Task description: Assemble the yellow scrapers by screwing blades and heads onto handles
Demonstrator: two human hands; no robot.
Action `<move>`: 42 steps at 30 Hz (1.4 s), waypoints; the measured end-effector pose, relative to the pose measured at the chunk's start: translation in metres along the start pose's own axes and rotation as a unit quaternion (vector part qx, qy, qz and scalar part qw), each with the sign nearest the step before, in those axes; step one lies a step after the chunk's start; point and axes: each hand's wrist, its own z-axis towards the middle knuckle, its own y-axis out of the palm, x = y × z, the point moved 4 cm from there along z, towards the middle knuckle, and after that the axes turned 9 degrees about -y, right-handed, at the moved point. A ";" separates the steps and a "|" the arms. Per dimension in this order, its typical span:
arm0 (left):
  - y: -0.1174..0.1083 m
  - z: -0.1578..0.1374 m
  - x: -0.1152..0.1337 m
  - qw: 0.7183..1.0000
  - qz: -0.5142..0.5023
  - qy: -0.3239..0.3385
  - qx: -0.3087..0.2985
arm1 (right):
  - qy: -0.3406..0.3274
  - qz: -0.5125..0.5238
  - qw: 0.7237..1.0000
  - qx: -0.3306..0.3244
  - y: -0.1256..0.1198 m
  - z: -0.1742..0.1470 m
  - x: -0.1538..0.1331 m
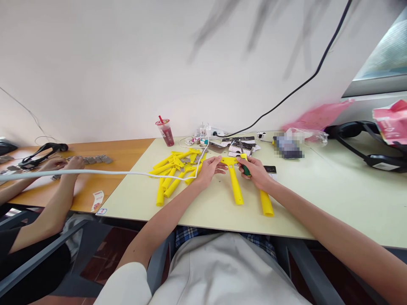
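Note:
My left hand (pixel 210 171) pinches one end of the head of a yellow T-shaped plastic scraper handle (pixel 235 186), whose tube points down toward me. In my right hand (pixel 259 173) is a screwdriver (pixel 246 169) with a green and yellow grip, its shaft pointing up and away. The right fingers are close by the other end of the scraper head; whether they touch it I cannot tell. Under my right wrist lies another yellow handle (pixel 267 205), its far part hidden. Several more yellow scraper handles (pixel 171 186) lie piled left of my left hand.
A white cable (pixel 127 172) crosses in front of the pile. At the back stand a drink cup (pixel 165 133) and a power strip (pixel 206 130); a black cable (pixel 286 97) rises rightward. A black headset (pixel 365 144) lies right. At left, a co-worker's hands (pixel 74 163) handle grey pieces.

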 end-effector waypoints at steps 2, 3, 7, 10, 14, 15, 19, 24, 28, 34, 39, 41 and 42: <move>0.000 0.000 0.001 1.000 -0.002 0.003 0.003 | 0.004 0.005 1.000 0.001 0.000 0.000 0.000; 0.000 0.000 0.001 1.000 -0.002 0.004 0.004 | 0.006 0.008 1.000 0.001 0.000 0.000 0.000; -0.001 0.000 0.001 1.000 0.004 0.003 -0.005 | 0.011 0.020 1.000 0.002 0.000 0.000 0.000; -0.001 0.000 0.001 1.000 0.001 0.006 -0.006 | 0.016 0.027 1.000 0.004 0.000 0.000 0.000; -0.001 0.001 0.001 1.000 -0.018 0.006 -0.001 | 0.015 0.026 1.000 0.007 0.001 -0.001 -0.001; -0.001 0.000 0.001 1.000 -0.024 0.006 -0.001 | 0.015 0.026 1.000 0.008 0.001 -0.001 -0.001; 0.000 -0.001 0.003 0.999 -0.049 0.011 0.002 | 0.016 0.033 0.999 0.009 0.001 -0.002 0.000; 0.002 -0.004 0.008 0.997 -0.081 -0.006 0.010 | 0.011 0.035 0.999 0.003 0.000 -0.002 0.000; 0.002 -0.006 0.012 0.995 -0.102 -0.009 0.012 | 0.011 0.012 1.000 -0.022 0.002 -0.003 0.000; 0.002 -0.006 0.016 0.995 -0.098 0.004 -0.025 | 0.029 0.004 0.999 -0.042 0.007 -0.007 0.000; 0.000 -0.005 0.014 0.996 -0.054 -0.018 -0.074 | 0.014 0.021 0.999 -0.038 0.007 -0.007 -0.003; -0.001 -0.003 0.014 0.996 -0.043 -0.019 -0.081 | 0.008 0.024 0.999 -0.036 0.006 -0.007 -0.004; -0.002 -0.003 0.013 0.996 -0.041 -0.019 -0.082 | 0.009 0.023 0.999 -0.035 0.006 -0.007 -0.004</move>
